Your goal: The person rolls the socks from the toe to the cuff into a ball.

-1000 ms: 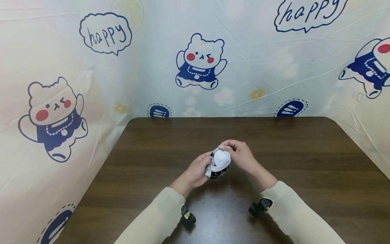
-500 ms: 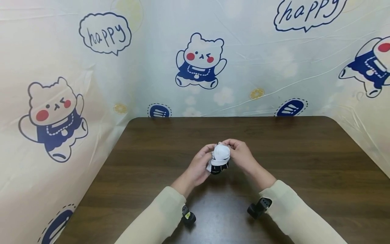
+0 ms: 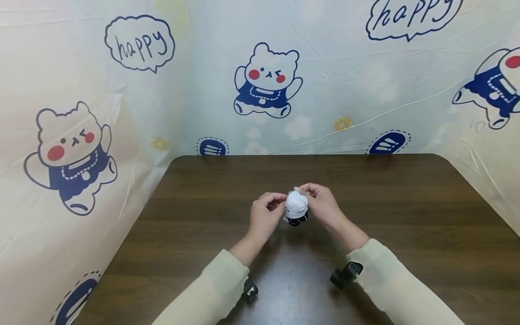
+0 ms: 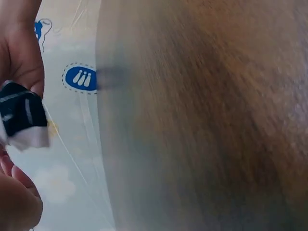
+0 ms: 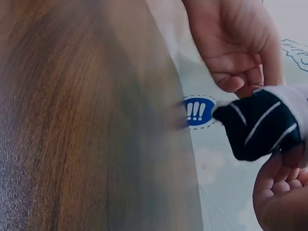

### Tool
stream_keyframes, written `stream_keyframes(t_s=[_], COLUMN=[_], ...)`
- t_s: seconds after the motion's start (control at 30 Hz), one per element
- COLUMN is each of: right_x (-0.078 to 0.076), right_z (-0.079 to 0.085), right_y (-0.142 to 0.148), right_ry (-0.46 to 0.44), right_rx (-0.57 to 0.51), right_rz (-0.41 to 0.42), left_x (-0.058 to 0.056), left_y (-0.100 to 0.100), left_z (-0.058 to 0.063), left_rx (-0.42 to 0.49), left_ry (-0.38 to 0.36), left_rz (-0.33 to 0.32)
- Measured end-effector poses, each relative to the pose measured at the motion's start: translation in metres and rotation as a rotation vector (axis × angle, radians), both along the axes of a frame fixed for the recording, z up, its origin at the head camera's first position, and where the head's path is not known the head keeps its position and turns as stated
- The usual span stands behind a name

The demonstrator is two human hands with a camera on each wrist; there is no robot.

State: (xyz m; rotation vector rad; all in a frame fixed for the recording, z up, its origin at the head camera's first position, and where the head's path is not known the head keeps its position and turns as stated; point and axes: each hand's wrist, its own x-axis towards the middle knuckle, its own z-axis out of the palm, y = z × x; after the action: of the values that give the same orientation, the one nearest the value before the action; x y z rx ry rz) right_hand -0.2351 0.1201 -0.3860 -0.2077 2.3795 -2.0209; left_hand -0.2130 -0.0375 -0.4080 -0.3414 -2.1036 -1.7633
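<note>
A balled-up pair of socks (image 3: 296,205) is held above the table, white on top and black with white stripes below. My right hand (image 3: 324,203) pinches its right edge with thumb and fingers. On the other side, my left hand (image 3: 266,214) has thumb and index finger bent at the left edge, with a gap between them nearer the palm. The right wrist view shows the striped black part of the socks (image 5: 262,125) between the left hand (image 5: 236,45) above and the right hand (image 5: 284,192) below. How the folds run inside is hidden.
A dark wooden table (image 3: 203,262) lies under both hands. Behind it hangs a pale curtain (image 3: 325,90) printed with cartoon bears. Black wrist cameras are strapped at both cuffs, the right one (image 3: 346,275) hanging inward.
The socks have turned more upright and shifted slightly right and up. My left hand has slid from around their side to the upper left edge; my right hand stays nearly in place.
</note>
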Motion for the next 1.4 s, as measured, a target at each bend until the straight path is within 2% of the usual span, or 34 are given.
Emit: stream_keyframes(t_s=[0.1,0.2,0.3,0.47,0.6,0.87,1.1,1.2,1.4], right_x=[-0.001,-0.001,-0.002,0.0,0.0,0.001,0.006,0.012,0.022], right_z=[-0.002,-0.003,-0.004,-0.004,-0.005,-0.008,-0.007,-0.007,-0.011], right_y=[0.0,0.0,0.0,-0.001,-0.002,-0.002,-0.002,-0.003,-0.006], right_ry=[0.026,0.064,0.116,0.173,0.166,0.144,0.146,0.228,0.512], right_rx=[0.066,0.139,0.222,0.304,0.308,0.337,0.392,0.37,0.369], right_rz=[-0.06,-0.116,-0.146,-0.136,-0.129,-0.123,-0.13,-0.136,-0.123], left_x=[0.003,0.007,0.011,0.011,0.009,0.006,0.001,-0.002,-0.008], left_y=[0.002,0.003,0.005,0.008,0.008,0.007,0.006,0.004,0.0], left_z=[0.003,0.006,0.011,0.015,0.016,0.014,0.01,0.01,0.012], left_rx=[-0.108,-0.182,-0.258,-0.349,-0.345,-0.333,-0.287,-0.261,-0.168], left_ry=[0.01,-0.013,-0.08,-0.194,-0.228,-0.218,-0.274,-0.303,-0.37], left_rz=[0.022,-0.006,-0.03,0.004,0.013,0.019,0.051,0.091,0.162])
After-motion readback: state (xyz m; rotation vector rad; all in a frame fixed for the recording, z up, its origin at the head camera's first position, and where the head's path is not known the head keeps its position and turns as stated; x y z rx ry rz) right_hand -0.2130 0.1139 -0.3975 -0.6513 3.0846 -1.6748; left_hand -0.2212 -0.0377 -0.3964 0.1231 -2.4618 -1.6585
